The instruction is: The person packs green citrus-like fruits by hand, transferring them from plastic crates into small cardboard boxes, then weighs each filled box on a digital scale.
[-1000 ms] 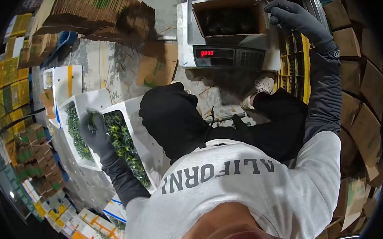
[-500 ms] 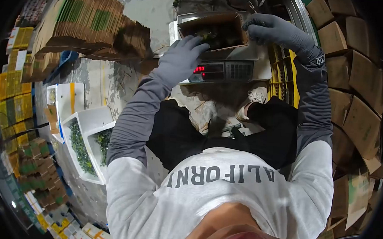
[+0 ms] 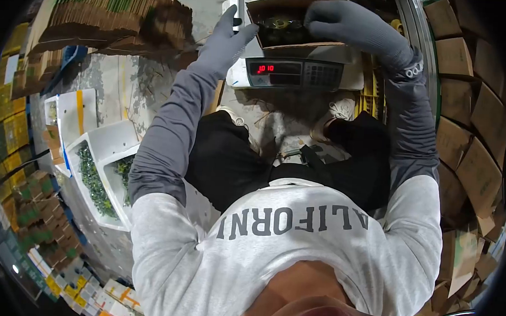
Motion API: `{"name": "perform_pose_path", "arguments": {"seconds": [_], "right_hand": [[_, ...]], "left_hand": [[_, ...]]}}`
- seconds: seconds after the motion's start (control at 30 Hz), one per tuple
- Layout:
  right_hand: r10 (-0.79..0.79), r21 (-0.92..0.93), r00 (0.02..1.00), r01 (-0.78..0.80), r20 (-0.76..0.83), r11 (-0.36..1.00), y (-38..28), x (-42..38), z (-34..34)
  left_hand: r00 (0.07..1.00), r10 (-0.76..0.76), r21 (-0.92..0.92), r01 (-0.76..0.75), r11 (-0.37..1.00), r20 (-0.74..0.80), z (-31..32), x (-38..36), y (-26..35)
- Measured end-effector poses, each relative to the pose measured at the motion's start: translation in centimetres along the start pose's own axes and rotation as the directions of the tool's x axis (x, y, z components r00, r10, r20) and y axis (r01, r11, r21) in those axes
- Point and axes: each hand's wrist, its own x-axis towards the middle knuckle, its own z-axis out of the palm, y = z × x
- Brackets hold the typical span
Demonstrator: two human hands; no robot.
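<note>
An open cardboard carton (image 3: 296, 46) rests on a digital scale (image 3: 322, 74) whose red display reads about 1.010. Dark contents with a yellow-green piece (image 3: 280, 24) show inside it. My left hand (image 3: 224, 45), in a grey glove, is just left of the carton, fingers spread and thumb close to its near left corner; nothing is in it. From the right, my right hand (image 3: 351, 28), gloved alike, reaches over the carton's right side with its fingers curled together and pointing inward. I cannot tell what these fingers hold.
Flattened cartons (image 3: 109, 13) are stacked at upper left. White foam boxes (image 3: 126, 188) with green produce stand on the floor at left. Folded brown cartons (image 3: 457, 88) line the right side. A yellow crate (image 3: 373, 98) sits beside the scale, along a metal rail (image 3: 423, 47).
My left hand has drawn back from over the carton to its left side, fingers spread. My right hand has moved left from the carton's edge to over its inside. The scale display now shows fully.
</note>
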Motion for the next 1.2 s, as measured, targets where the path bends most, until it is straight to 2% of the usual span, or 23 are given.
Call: {"name": "perform_pose_path", "arguments": {"seconds": [0.03, 0.13, 0.27, 0.33, 0.43, 0.47, 0.5, 0.53, 0.57, 0.63, 0.67, 0.73, 0.77, 0.8, 0.83, 0.87, 0.9, 0.93, 0.97, 1.0, 1.07, 1.1, 1.2], "right_hand": [[-0.014, -0.044, 1.000, 0.013, -0.012, 0.999, -0.8, 1.0, 0.0], [0.174, -0.384, 0.970, -0.097, 0.170, 0.918, -5.5, 3.9, -1.3], [0.078, -0.299, 0.994, -0.053, 0.072, 0.953, 1.4, 10.6, 7.8], [0.202, -0.279, 0.975, -0.169, 0.096, 0.945, 2.9, 13.5, 10.1], [0.080, -0.056, 0.992, -0.075, 0.097, 0.996, 3.5, 11.7, 9.0], [0.088, 0.255, 0.965, -0.152, 0.248, 0.955, 2.2, 9.7, 6.6], [-0.028, 0.305, 0.976, -0.040, 0.215, 0.952, 3.2, 8.7, 5.7], [-0.085, 0.642, 0.971, -0.081, 0.223, 0.762, 3.5, 6.3, 3.3], [-0.073, 0.721, 0.996, 0.013, 0.052, 0.693, 4.9, 4.2, 1.7], [0.197, 0.889, 0.978, -0.030, -0.068, 0.457, 9.6, -0.3, -0.8], [0.406, 0.895, 0.897, -0.026, -0.176, 0.446, 12.1, -0.7, 0.2], [0.421, 0.845, 0.896, -0.112, -0.142, 0.523, 14.0, -1.3, 2.3], [0.407, 0.833, 0.913, -0.239, 0.018, 0.500, 14.2, -0.9, 3.1], [0.399, 0.798, 0.902, -0.360, 0.165, 0.483, 13.8, 0.0, 3.9], [0.495, 0.688, 0.822, -0.533, 0.282, 0.493, 13.5, 1.6, 5.5], [0.669, 0.421, 0.739, -0.634, 0.081, 0.649, 12.4, 3.3, 6.8], [0.609, 0.322, 0.792, -0.590, 0.050, 0.741, 13.8, 4.9, 7.9], [0.608, 0.407, 0.794, -0.553, -0.007, 0.727, 17.5, 6.8, 10.4], [0.615, 0.530, 0.784, -0.560, 0.090, 0.636, 15.6, 6.1, 8.5], [0.572, 0.636, 0.813, -0.498, 0.107, 0.589, 17.6, 5.9, 9.2], [0.455, 0.816, 0.883, -0.347, 0.118, 0.463, 23.2, 6.5, 12.5], [0.450, 0.963, 0.893, -0.147, 0.030, 0.228, 18.5, 4.8, 10.5], [0.450, 0.972, 0.862, 0.225, -0.234, 0.074, 17.1, 3.5, 10.4]], "left_hand": [[0.999, -0.041, 0.057, 0.040, 0.998, 0.004, 0.1, 0.1, 0.2], [0.997, -0.079, 0.098, 0.077, 0.992, 0.011, 0.5, 0.7, 0.2], [0.998, -0.021, 0.062, 0.016, 0.998, 0.067, 0.9, 1.6, -1.2], [0.996, -0.058, -0.001, 0.058, 0.998, 0.067, 0.3, 1.3, 1.1], [0.987, -0.076, -0.256, 0.110, 0.960, 0.139, 0.2, 1.0, 0.8], [0.983, -0.056, -0.360, 0.117, 0.926, 0.175, -0.2, 1.5, 0.1], [0.966, -0.075, -0.423, 0.178, 0.889, 0.249, -0.9, 2.0, -0.9], [0.963, -0.097, -0.407, 0.195, 0.892, 0.250, -1.2, 2.2, -1.1], [0.961, -0.121, -0.391, 0.215, 0.895, 0.250, -1.5, 2.2, -1.2], [0.962, -0.158, -0.300, 0.222, 0.928, 0.223, -1.5, 3.3, -2.4], [0.963, -0.176, -0.288, 0.230, 0.930, 0.204, -0.9, 3.8, -3.1], [0.966, -0.194, -0.267, 0.234, 0.935, 0.169, 0.8, 5.3, -4.1], [0.964, -0.180, -0.114, 0.205, 0.972, 0.196, 1.6, 6.0, -4.8], [0.949, -0.130, -0.364, 0.234, 0.901, 0.288, 2.6, 5.0, -2.9], [0.977, 0.000, -0.303, 0.066, 0.951, 0.213, 4.2, 5.7, -3.7], [0.979, -0.049, -0.292, 0.106, 0.951, 0.197, 4.3, 5.9, -3.9], [0.979, -0.098, -0.282, 0.147, 0.948, 0.181, 4.5, 6.0, -4.0], [0.975, -0.146, -0.275, 0.188, 0.943, 0.165, 4.6, 6.2, -4.0], [0.880, -0.330, -0.330, 0.441, 0.835, 0.341, 3.9, 6.3, -3.1], [0.915, -0.261, -0.411, 0.376, 0.831, 0.308, 3.9, 6.4, -4.8], [0.881, -0.263, -0.576, 0.459, 0.677, 0.394, 4.1, 6.3, -4.4], [0.869, -0.259, -0.564, 0.475, 0.675, 0.422, 4.2, 6.6, -4.1], [0.815, -0.295, -0.524, 0.554, 0.647, 0.498, 5.1, 6.9, -4.6]]}}
